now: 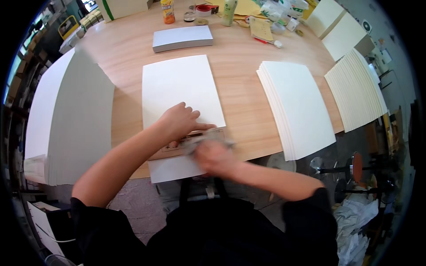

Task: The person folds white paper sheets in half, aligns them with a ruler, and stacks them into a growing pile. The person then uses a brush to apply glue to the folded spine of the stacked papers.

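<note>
In front of me a large white board (179,84) lies on the wooden table. Across its near part is a brown printed strip (167,150) with dark line markings. My left hand (179,122) presses on the strip, its thumb and index finger spread apart and the other fingers loosely bent. My right hand (215,156), smeared by motion, is closed over a greyish cloth (191,145) against the strip. The cloth's outline is blurred. Below the strip a white sheet (175,169) sticks out past the table's near edge.
A tall stack of white sheets (82,115) stands left. White boards (299,106) lie fanned on the right, with another cream stack (357,91) beyond. A thick paper block (183,38) sits ahead. Farther back are an orange-and-yellow bottle (167,12), a green bottle (229,12) and a red cup (204,9).
</note>
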The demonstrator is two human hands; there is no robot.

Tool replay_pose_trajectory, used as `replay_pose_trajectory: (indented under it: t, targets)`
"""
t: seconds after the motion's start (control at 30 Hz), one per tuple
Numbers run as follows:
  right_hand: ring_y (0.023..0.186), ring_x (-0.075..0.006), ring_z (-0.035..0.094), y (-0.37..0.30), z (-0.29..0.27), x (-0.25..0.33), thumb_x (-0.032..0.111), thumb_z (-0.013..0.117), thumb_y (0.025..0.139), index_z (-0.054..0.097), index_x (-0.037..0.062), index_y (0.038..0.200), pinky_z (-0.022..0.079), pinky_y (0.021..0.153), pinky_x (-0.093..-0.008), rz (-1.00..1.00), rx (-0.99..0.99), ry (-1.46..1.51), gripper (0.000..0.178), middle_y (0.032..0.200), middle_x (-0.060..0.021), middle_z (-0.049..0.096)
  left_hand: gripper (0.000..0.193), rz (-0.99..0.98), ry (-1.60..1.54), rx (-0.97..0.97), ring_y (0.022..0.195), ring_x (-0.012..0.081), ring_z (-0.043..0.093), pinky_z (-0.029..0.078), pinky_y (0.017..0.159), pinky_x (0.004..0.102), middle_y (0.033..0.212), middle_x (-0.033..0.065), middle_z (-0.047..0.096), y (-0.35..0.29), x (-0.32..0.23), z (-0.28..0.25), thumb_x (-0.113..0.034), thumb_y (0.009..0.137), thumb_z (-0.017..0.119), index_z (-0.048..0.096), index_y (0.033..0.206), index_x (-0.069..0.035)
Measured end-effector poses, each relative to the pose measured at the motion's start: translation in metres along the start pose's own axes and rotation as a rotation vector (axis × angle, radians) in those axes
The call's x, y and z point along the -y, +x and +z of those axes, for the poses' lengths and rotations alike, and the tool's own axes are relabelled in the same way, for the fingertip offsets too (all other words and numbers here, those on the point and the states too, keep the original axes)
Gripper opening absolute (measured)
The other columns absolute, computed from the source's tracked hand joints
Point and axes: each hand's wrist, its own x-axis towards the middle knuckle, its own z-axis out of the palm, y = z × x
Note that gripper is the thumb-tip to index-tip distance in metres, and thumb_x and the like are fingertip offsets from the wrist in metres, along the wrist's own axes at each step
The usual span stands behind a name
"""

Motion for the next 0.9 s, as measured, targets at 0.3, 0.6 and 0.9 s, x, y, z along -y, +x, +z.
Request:
replay_pose_trajectory:
  t: [0.3,0.6,0.9]
  targets:
    - [0.103,-0.0350,0.063,-0.108,-0.058,-0.056,0.005,0.065,0.090,0.073,0.0048,0.111,0.052,0.088,-0.0469,0.770,-0.261,0.163,0.023,0.110,-0.0125,0.067,0.047,-0.207,-0.023,-0.194,0.108,0.0246,0.064,0.048,0.094,0.0396,0.117,0.0061,0.067,-0.035,-0.049,0.007,-0.018,0.100,0.062,0.062,0.145,-0.031]
    - [0.097,-0.0332,0.068,-0.105,-0.058,-0.059,0.017,0.069,0.095,0.074,0.0036,0.110,0.054,0.085,-0.0419,0.943,-0.431,0.507,0.020,0.105,-0.0107,0.071,0.041,-0.148,-0.246,-0.649,0.108,0.0309,0.064,0.051,0.100,0.0456,0.112,0.0074,0.067,-0.082,-0.066,0.047,-0.023,0.083,0.081,0.073,0.123,-0.016]
    - [0.079,-0.0225,0.072,-0.052,-0.079,-0.077,0.050,0.054,0.109,0.066,0.0018,0.127,0.056,0.061,-0.0300,1.408,-0.582,1.463,0.052,0.107,-0.0103,0.074,0.003,-0.402,-0.116,-0.805,0.128,0.0295,0.061,0.038,0.120,0.0534,0.116,0.0038,0.076,-0.073,-0.009,-0.030,-0.012,0.082,0.074,0.074,0.085,-0.012]
